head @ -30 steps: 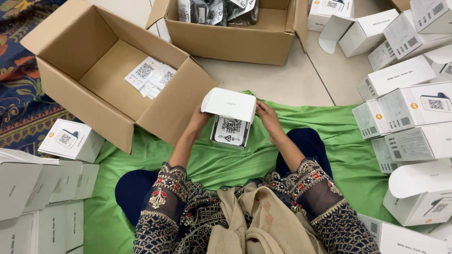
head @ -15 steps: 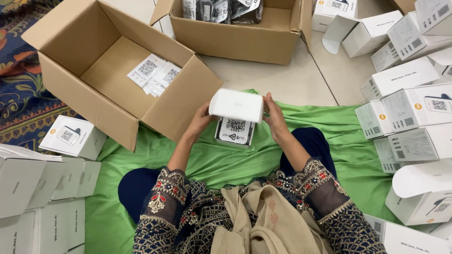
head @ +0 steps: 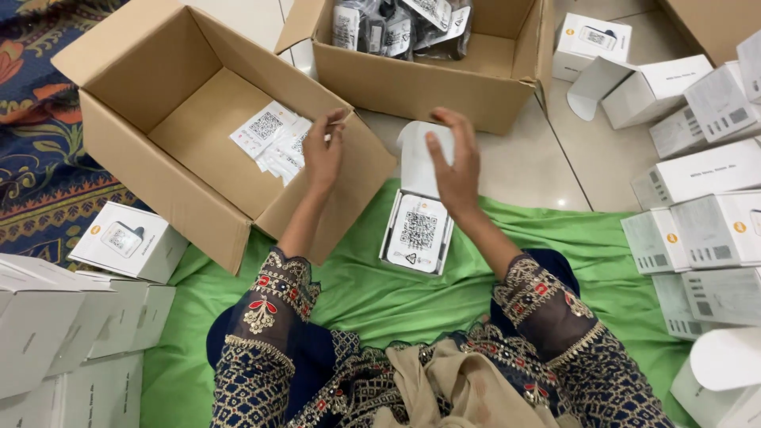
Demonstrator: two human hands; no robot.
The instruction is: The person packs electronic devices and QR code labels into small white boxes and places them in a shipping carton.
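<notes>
Two cardboard boxes [head: 198, 182] [head: 444, 79], two hands [head: 323, 154] [head: 456, 170].

Between the large open carton [head: 198, 135] and the white box stacks [head: 697, 230] on the right, the green cloth [head: 357, 293] gives passage. The small open box [head: 418, 226] lies in the middle; a second carton [head: 428, 79] blocks the far side.

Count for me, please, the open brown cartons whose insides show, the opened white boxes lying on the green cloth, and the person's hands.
Open brown cartons: 2
Opened white box on the green cloth: 1
Hands, left hand and right hand: 2
Total: 5
</notes>
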